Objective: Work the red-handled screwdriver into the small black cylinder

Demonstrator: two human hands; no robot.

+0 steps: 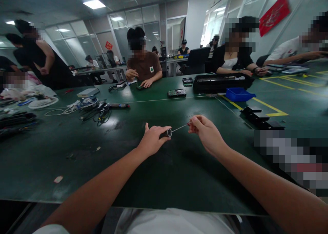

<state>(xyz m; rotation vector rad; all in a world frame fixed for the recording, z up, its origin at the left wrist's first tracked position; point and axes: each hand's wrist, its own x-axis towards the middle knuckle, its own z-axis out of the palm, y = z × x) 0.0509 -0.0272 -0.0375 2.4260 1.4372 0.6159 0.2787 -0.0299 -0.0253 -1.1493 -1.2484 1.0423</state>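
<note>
Between the thumb and fingers of my left hand (152,140) sits a small dark cylinder (168,133) with a shiny ring at its end, turned toward the right. My right hand (205,131) pinches what looks like a thin screwdriver (179,127); its handle is mostly hidden by my fingers. The slim metal shaft points left, and its tip reaches the ringed end of the cylinder. Whether the tip is inside or only against the rim, I cannot tell. Both hands are above the green table (143,182).
Tangled cables (101,112) lie at left, beside a white round fan-like part (43,102). Hard drives (176,93), a long black casing (221,83), a blue bin (239,94) and black brackets (261,117) are ahead and right. A co-worker (145,65) sits opposite; others are nearby.
</note>
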